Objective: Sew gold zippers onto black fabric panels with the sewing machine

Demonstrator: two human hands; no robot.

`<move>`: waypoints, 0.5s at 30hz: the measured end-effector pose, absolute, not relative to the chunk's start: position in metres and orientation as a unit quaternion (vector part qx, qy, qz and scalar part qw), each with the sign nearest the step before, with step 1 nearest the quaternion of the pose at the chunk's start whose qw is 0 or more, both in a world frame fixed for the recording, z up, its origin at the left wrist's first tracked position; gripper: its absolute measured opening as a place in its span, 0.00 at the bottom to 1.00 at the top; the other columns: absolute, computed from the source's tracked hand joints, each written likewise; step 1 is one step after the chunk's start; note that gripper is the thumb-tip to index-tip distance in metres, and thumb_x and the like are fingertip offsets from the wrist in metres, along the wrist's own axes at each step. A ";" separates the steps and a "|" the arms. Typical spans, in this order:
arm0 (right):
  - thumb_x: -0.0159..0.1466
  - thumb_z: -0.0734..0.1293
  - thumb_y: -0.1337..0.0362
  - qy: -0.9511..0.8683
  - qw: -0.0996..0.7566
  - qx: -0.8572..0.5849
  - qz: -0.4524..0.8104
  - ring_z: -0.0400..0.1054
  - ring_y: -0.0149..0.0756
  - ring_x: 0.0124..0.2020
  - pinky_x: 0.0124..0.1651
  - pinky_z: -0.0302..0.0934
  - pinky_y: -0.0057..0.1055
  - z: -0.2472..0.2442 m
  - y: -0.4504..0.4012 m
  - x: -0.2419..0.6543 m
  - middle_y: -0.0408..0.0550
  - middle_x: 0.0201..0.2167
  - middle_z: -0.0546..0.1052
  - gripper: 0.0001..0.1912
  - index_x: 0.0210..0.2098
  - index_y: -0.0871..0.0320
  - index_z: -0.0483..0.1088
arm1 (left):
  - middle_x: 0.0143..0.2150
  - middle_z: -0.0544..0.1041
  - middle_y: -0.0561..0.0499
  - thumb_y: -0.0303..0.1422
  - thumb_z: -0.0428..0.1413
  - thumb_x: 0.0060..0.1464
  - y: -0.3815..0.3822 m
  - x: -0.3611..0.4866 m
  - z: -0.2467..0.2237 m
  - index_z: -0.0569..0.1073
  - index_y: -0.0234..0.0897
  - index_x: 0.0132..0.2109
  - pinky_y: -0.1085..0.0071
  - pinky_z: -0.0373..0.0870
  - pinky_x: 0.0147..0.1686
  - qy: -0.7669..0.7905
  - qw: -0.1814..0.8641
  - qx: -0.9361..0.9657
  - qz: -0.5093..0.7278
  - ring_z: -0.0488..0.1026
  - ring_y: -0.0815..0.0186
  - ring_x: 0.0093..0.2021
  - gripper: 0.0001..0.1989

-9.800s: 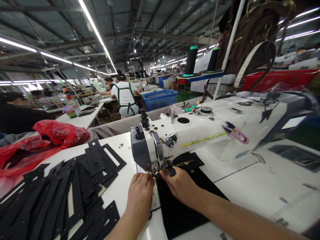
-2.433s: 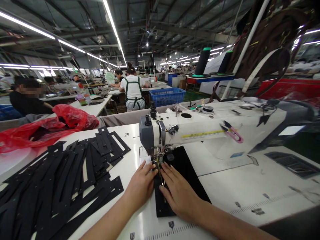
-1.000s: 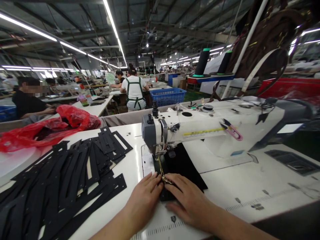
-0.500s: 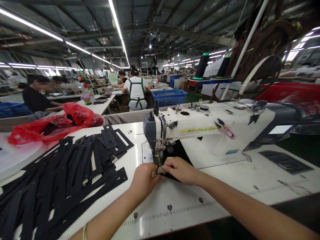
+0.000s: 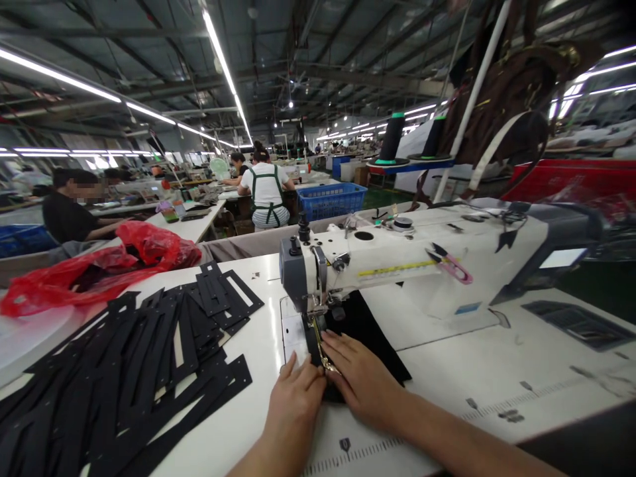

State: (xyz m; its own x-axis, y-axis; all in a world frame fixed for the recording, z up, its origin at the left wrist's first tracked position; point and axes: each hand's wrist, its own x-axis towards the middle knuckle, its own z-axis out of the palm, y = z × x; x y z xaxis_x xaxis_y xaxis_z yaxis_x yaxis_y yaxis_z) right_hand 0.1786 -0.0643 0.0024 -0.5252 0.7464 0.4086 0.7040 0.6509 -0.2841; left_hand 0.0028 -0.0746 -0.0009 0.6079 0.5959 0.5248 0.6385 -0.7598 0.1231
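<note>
Black fabric (image 5: 365, 324) lies under the needle area of a white sewing machine (image 5: 397, 262). A gold-toothed zipper (image 5: 317, 338) runs along it toward me, with a shiny gold slider (image 5: 328, 364) between my hands. My left hand (image 5: 297, 407) is at the near left edge, its bent fingers closed on the fabric beside the zipper; the fingertips are partly hidden. My right hand (image 5: 370, 377) lies flat on the fabric to the right, fingers stretched toward the presser foot and thumb near the slider.
Black cut strips with slots (image 5: 144, 358) cover the table's left side, by a red plastic bag (image 5: 144, 248). Pink-handled snips (image 5: 452, 265) rest on the machine arm. Thread cones (image 5: 392, 139) stand behind. A blue basket (image 5: 330, 201) and co-workers (image 5: 268, 189) are beyond.
Both hands have come nearer to me, uncovering more fabric and the gold slider. My right hand has gone from pinching to lying flat. The view has shifted slightly.
</note>
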 end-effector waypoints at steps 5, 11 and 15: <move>0.64 0.54 0.69 -0.877 0.221 -0.424 0.050 0.55 0.44 0.59 0.59 0.53 0.44 -0.001 -0.061 0.178 0.59 0.57 0.62 0.22 0.55 0.70 0.61 | 0.37 0.76 0.46 0.20 0.43 0.57 -0.069 -0.001 -0.001 0.71 0.35 0.40 0.48 0.63 0.52 -0.321 0.027 -0.905 -0.276 0.73 0.57 0.46 0.14; 0.63 0.54 0.69 -0.876 0.223 -0.423 0.055 0.56 0.44 0.58 0.59 0.53 0.44 0.001 -0.054 0.178 0.61 0.56 0.63 0.22 0.54 0.72 0.62 | 0.37 0.76 0.46 0.21 0.42 0.58 -0.061 -0.002 0.004 0.72 0.35 0.39 0.50 0.61 0.54 -0.319 0.003 -0.911 -0.260 0.73 0.60 0.45 0.14; 0.62 0.55 0.69 -0.872 0.248 -0.418 0.049 0.57 0.44 0.57 0.58 0.54 0.44 -0.002 -0.045 0.177 0.61 0.55 0.64 0.22 0.54 0.71 0.63 | 0.36 0.76 0.46 0.21 0.43 0.58 -0.053 -0.001 0.006 0.71 0.35 0.38 0.51 0.62 0.54 -0.317 -0.004 -0.909 -0.270 0.74 0.62 0.43 0.13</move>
State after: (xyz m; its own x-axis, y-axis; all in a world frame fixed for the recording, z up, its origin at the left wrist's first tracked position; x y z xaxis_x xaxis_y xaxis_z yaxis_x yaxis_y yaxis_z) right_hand 0.1772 -0.0453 -0.0016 -0.5272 0.7538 0.3922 0.7048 0.6457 -0.2938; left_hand -0.0015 -0.0530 0.0064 0.6536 0.5787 0.4877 0.5744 -0.7989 0.1782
